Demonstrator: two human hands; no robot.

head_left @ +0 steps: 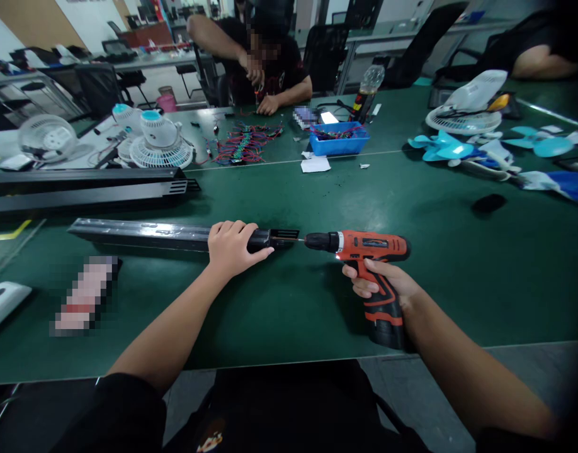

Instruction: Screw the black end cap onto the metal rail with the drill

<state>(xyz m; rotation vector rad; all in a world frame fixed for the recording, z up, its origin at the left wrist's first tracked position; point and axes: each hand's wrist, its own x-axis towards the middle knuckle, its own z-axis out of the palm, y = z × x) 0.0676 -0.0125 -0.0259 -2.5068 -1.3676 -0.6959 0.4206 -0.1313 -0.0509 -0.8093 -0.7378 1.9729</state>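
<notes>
A long black metal channel lies across the green table in front of me, its slotted end pointing right. My left hand is wrapped over it near that end, thumb along the near side. My right hand grips an orange and black cordless drill by its handle, with the fingers around the trigger area. The drill lies level, its chuck facing left and its small light lit. Its thin bit reaches the slotted end of the channel; whether the tip touches a screw I cannot tell.
More black channels lie at the left. Behind stand white fans, a heap of wired parts and a blue bin. Blue fan blades lie at the right, a phone near left. Across the table a person works.
</notes>
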